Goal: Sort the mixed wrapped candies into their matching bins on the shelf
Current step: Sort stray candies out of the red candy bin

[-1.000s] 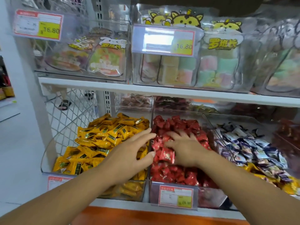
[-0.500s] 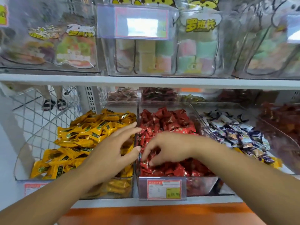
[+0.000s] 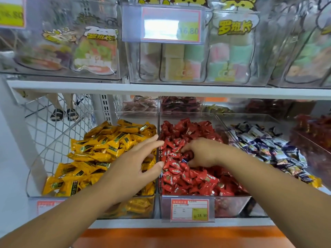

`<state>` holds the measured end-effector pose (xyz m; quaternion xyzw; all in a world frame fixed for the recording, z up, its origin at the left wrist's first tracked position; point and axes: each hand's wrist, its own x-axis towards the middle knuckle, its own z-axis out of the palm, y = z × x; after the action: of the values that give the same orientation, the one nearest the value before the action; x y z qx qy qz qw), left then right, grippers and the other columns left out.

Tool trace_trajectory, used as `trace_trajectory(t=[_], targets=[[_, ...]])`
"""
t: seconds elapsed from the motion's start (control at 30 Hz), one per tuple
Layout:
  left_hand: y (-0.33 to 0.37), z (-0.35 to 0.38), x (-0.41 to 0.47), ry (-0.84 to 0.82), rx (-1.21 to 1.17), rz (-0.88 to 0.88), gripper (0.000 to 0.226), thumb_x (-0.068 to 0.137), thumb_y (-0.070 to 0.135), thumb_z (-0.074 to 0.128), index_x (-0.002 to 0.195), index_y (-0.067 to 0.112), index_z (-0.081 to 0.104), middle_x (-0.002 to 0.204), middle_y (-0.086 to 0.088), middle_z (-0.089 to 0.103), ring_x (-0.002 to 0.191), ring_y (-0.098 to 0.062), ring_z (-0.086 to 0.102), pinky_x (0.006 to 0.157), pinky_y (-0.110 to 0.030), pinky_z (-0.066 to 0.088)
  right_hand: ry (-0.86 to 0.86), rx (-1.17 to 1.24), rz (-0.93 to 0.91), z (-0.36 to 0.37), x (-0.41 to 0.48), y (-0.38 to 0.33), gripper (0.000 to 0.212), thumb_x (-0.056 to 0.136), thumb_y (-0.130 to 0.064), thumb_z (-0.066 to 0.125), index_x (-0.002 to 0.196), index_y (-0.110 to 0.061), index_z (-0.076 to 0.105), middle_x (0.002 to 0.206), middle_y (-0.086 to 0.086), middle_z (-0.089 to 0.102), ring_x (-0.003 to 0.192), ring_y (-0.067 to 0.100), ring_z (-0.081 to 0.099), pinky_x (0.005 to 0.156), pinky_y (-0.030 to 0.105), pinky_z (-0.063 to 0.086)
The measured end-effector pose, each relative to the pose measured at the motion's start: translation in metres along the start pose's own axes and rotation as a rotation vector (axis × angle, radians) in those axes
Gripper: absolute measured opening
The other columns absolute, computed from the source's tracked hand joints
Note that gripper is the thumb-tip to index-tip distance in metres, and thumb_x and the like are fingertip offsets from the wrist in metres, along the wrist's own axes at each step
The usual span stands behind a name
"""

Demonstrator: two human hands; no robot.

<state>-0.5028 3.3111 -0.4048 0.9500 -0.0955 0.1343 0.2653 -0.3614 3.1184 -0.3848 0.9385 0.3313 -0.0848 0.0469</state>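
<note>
red candies (image 3: 189, 178) fill the middle clear bin (image 3: 231, 206), and the right hand (image 3: 204, 153) is down among them, fingers curled into the pile; whether they pinch a piece, cannot tell. the left hand (image 3: 132, 165) hovers spread wide, fingers straight, holding nothing, over the divider (image 3: 157, 190) between the yellow candies (image 3: 100, 151) and the red. purple-and-white candies (image 3: 268, 149) lie in the next bin right.

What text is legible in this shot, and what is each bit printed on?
"罗班长": marshmallow bag on the top shelf, and again on the mixed-sweets bag to its left.
"16.80": upper price tag, faint.
"21.90": lower price tag on the red candy bin; its small print is blurred.
Unreadable: corner price tag at top left, yellow bin tag, candy wrappers.
</note>
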Motion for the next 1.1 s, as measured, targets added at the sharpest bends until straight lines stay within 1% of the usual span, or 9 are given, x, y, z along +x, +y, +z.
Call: trace_trajectory(t=[0.07,0.2,0.4,0.5,0.57,0.8,0.87,0.93,1.1], targets=[[0.001,0.000,0.000,-0.001,0.002,-0.005,0.068,0.075,0.075,0.027,0.141,0.058,0.024,0.146,0.047,0.006,0.109,0.040,0.015,0.086,-0.004,0.022,-0.026,-0.063,-0.005,0.007,0.005,-0.004,0.060,0.086,-0.043,0.065,0.141,-0.031,0.045,0.141,0.002,0.047,0.130,0.027,0.040,0.106,0.039,0.039],[0.002,0.000,-0.002,-0.009,0.000,-0.019,0.065,0.079,0.071,0.031,0.142,0.056,0.024,0.148,0.044,0.007,0.107,0.042,0.015,0.093,-0.011,0.023,0.077,-0.034,-0.026,0.013,0.007,-0.005,0.035,0.084,-0.042,0.068,0.115,-0.026,0.063,0.120,0.003,0.055,0.114,0.025,0.049,0.095,0.038,0.046],[0.002,-0.001,-0.002,-0.008,0.009,-0.021,0.069,0.075,0.075,0.025,0.142,0.057,0.024,0.148,0.045,0.007,0.109,0.041,0.013,0.096,-0.014,0.025,0.188,0.372,-0.033,-0.006,-0.008,0.003,0.020,0.075,-0.036,0.077,0.091,-0.029,0.067,0.091,-0.001,0.066,0.072,0.013,0.060,0.072,0.029,0.050],[0.002,-0.001,-0.002,-0.005,0.001,-0.016,0.069,0.075,0.075,0.026,0.142,0.057,0.024,0.148,0.045,0.007,0.110,0.040,0.016,0.090,-0.010,0.026,0.218,0.487,-0.032,-0.013,-0.014,0.006,0.021,0.076,-0.028,0.080,0.091,-0.023,0.067,0.073,-0.010,0.059,0.064,0.005,0.054,0.057,0.011,0.041],[0.002,-0.001,-0.001,-0.003,-0.003,-0.012,0.070,0.075,0.076,0.026,0.142,0.056,0.024,0.147,0.045,0.007,0.110,0.039,0.017,0.088,-0.008,0.026,0.199,0.562,-0.026,-0.012,-0.014,0.009,0.024,0.077,-0.023,0.079,0.097,-0.023,0.065,0.073,-0.013,0.053,0.059,-0.002,0.048,0.051,0.006,0.035],[0.001,0.000,-0.001,0.000,0.004,-0.007,0.070,0.076,0.076,0.025,0.143,0.055,0.024,0.148,0.045,0.007,0.109,0.040,0.016,0.088,-0.007,0.024,0.126,0.639,-0.125,-0.006,-0.014,0.013,0.059,0.089,-0.010,0.065,0.132,-0.046,0.047,0.076,-0.006,0.059,0.063,0.008,0.050,0.065,0.026,0.045],[0.002,0.000,-0.001,-0.003,0.009,-0.008,0.071,0.075,0.076,0.025,0.143,0.055,0.023,0.148,0.045,0.006,0.108,0.041,0.015,0.087,-0.006,0.024,0.111,0.540,-0.132,-0.008,-0.016,0.012,0.045,0.094,-0.013,0.060,0.128,-0.043,0.055,0.093,-0.007,0.064,0.075,0.006,0.056,0.075,0.024,0.048],[0.002,0.000,-0.002,-0.003,0.009,-0.007,0.071,0.075,0.076,0.024,0.143,0.055,0.023,0.148,0.045,0.006,0.109,0.040,0.016,0.085,-0.004,0.024,0.104,0.461,-0.107,-0.011,-0.018,0.012,0.026,0.096,-0.018,0.056,0.115,-0.035,0.066,0.122,-0.009,0.063,0.101,0.007,0.059,0.089,0.024,0.046],[0.001,0.000,-0.002,-0.001,0.010,-0.017,0.071,0.075,0.076,0.025,0.143,0.055,0.023,0.148,0.045,0.006,0.110,0.039,0.017,0.093,-0.013,0.027,0.048,0.304,-0.060,-0.012,-0.020,0.011,0.009,0.090,-0.025,0.065,0.098,-0.025,0.069,0.090,-0.016,0.061,0.077,0.000,0.054,0.071,0.020,0.040]])
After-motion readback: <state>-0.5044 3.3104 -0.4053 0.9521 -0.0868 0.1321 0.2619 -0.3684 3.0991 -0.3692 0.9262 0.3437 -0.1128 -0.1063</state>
